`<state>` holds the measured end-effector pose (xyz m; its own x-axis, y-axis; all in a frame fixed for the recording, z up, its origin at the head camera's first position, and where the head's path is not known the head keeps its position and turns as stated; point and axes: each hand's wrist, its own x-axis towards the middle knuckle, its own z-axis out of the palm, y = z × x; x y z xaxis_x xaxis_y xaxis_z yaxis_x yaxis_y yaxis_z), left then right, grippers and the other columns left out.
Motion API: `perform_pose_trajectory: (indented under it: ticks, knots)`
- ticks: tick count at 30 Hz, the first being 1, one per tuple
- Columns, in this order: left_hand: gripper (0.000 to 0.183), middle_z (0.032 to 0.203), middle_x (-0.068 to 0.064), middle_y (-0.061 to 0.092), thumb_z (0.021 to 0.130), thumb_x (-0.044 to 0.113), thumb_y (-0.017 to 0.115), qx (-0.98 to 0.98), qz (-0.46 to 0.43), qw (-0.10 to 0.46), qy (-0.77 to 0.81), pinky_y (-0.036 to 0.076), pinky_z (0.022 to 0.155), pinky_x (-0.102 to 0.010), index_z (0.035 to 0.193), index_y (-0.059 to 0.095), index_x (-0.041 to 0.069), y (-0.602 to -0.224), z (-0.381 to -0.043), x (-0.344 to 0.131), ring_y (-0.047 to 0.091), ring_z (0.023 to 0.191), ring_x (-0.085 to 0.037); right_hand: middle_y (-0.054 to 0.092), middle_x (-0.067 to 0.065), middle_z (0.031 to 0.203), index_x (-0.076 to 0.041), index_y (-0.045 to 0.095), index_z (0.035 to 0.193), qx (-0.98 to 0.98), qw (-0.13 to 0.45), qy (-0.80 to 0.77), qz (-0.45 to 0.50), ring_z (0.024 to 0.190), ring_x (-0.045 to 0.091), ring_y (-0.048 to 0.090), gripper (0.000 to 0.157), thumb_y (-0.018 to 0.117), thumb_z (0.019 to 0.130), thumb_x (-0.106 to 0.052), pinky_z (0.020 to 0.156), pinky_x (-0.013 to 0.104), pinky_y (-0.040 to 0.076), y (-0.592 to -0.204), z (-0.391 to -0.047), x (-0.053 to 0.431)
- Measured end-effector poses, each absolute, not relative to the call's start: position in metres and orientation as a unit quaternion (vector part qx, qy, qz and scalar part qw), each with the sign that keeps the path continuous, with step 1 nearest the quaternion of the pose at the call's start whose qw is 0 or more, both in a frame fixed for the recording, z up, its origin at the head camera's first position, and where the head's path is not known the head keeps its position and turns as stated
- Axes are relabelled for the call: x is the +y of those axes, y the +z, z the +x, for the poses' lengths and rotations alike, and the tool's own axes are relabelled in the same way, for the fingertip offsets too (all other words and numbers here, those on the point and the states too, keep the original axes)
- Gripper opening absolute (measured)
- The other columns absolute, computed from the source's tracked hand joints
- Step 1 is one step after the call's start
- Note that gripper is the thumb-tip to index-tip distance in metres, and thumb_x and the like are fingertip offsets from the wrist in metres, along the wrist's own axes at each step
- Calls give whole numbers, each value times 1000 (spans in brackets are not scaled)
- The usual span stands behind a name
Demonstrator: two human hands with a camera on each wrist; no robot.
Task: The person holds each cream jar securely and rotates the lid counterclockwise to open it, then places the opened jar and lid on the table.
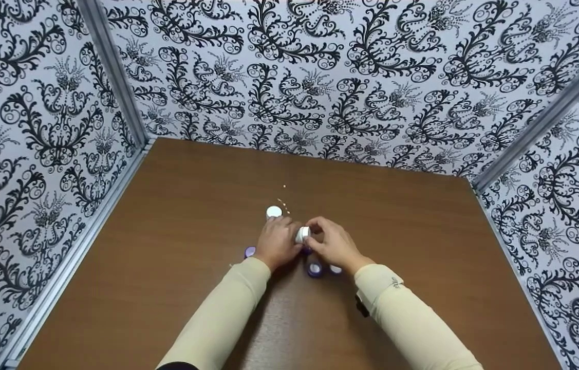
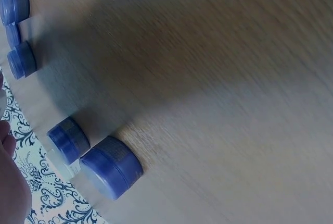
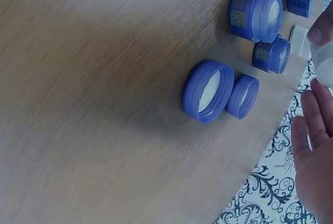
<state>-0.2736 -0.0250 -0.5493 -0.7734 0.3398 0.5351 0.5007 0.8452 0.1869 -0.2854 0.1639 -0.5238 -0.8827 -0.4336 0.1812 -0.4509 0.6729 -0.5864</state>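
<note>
Near the middle of the table, both hands hold a small white jar (image 1: 303,235) between them. My left hand (image 1: 278,241) grips it from the left; in the right wrist view its thumb (image 3: 322,30) lies on the white side. From the right, my right hand (image 1: 334,245) pinches it with thumb and forefinger, its other fingers (image 3: 312,117) fairly straight. Below the hands are a large open purple jar (image 3: 243,13), a smaller open one (image 3: 264,56), and two upturned purple lids (image 3: 190,96), (image 3: 243,96). The palms hide part of the held jar.
Beyond my left hand stands a white-topped container (image 1: 274,211). Two purple jars (image 2: 112,166), (image 2: 68,139) sit close together left of my hands. Small pale bits (image 1: 284,205) are scattered behind them on the brown table (image 1: 191,205). Patterned walls (image 1: 299,77) enclose the table's back and sides.
</note>
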Motion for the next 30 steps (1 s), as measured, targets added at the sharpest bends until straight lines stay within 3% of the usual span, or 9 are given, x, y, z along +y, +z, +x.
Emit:
perform_pose_trajectory:
  ticks: [8,17,30]
  knots:
    - [37,92,-3,68,71,30,83,-929,-223,244,-164,47,83,-42,101,73,11,-550,-273,-26,64,88,-27,67,0,108,-12,65,115,-914,18,322,245,103,23,64,32,73,87,-25,88,42,49,-523,-285,162]
    - [37,93,-4,68,71,29,83,-925,-229,256,-163,47,82,-43,100,73,10,-550,-274,-27,64,87,-27,70,0,111,-18,60,121,-922,-5,304,239,96,15,68,33,67,94,-34,85,41,51,-524,-284,163]
    - [37,96,-5,70,71,29,83,-921,-235,261,-169,48,82,-43,100,74,9,-550,-275,-27,65,90,-27,69,0,108,-12,61,118,-904,-1,346,250,95,19,67,28,68,94,-24,86,39,52,-522,-284,163]
